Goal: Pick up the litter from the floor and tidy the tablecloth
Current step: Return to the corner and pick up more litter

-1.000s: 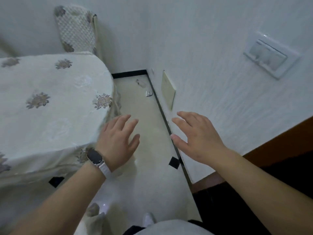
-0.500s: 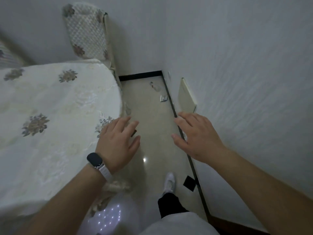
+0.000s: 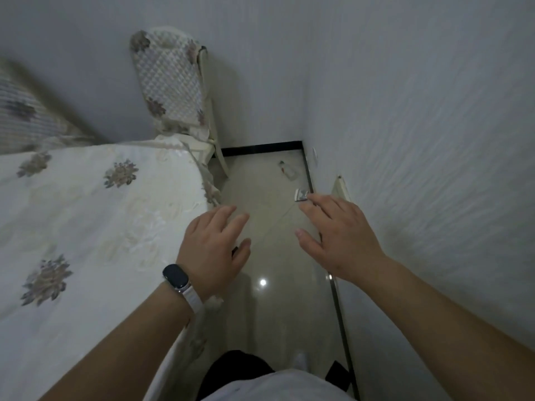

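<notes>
A room in a home, most likely a dining corner, is shown. A table is draped with a cream tablecloth (image 3: pixel 86 212) patterned with flower motifs, and a chair (image 3: pixel 168 82) dressed in a quilted cover with similar flowers is set at its far end. The narrow passage beside the table is laid with glossy pale floor tiles (image 3: pixel 275 256), edged by a black skirting (image 3: pixel 260 147) and closed in by a white textured wall (image 3: pixel 405 140), on which a beige cover plate (image 3: pixel 341 188) is fixed low down.
</notes>
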A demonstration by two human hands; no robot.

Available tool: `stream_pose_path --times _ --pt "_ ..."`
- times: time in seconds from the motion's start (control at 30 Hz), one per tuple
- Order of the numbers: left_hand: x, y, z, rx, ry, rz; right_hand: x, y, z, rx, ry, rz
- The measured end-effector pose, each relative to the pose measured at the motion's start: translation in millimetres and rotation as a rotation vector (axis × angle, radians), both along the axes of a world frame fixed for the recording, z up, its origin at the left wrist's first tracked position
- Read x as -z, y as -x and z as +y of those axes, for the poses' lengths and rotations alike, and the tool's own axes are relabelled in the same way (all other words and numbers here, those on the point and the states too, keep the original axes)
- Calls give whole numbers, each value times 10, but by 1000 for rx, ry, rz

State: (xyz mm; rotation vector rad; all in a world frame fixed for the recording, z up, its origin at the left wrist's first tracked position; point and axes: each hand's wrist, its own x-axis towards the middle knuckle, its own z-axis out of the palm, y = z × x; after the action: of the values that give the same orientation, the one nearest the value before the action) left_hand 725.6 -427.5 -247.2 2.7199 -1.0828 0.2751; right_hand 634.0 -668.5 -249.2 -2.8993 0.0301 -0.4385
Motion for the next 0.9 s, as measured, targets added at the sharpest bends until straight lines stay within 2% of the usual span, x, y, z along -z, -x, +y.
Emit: stream_pose_path --times 0.23,0.47,0.7,0.9 --pt "163 -862 -408 10 6 8 172 -782 -435 -5 27 29" --pt "439 -2127 -904 68 33 70 214 -1835 -854 49 89 81" --pt "306 -3410 -1392 139 117 29 -49 -2847 -1146 104 155 44" --pt "276 -4085 -1554 143 116 6 -35 -3522 -1379 98 175 71"
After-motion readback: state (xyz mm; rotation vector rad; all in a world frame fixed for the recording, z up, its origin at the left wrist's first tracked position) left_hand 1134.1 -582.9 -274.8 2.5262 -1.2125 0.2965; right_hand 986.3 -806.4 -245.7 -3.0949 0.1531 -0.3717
